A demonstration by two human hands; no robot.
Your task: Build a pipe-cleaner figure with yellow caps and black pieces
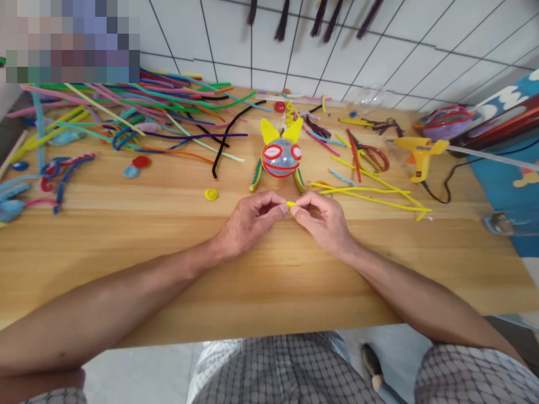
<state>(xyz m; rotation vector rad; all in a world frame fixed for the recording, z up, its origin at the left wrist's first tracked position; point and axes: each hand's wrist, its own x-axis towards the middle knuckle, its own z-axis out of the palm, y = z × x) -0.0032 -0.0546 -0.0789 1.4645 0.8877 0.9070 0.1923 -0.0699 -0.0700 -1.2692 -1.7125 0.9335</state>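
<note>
I pinch the small yellow piece (pixel 290 205) between both hands, left hand (pixel 248 220) and right hand (pixel 322 217) meeting fingertip to fingertip, the pipe-cleaner figure (pixel 281 157) just beyond them

**Two hands pinch a small yellow bit**

The left hand (pixel 248 221) and right hand (pixel 322 219) meet over the wooden desk (pixel 168 269). Their fingertips pinch a tiny yellow piece (pixel 290 204). At 12 o'clock from it stands a round toy bug (pixel 281 157) with yellow ears. At 2 o'clock lies a yellow glue gun (pixel 421 152). At 10 o'clock, fuzzy sticks (pixel 138 112) lie piled.
</note>
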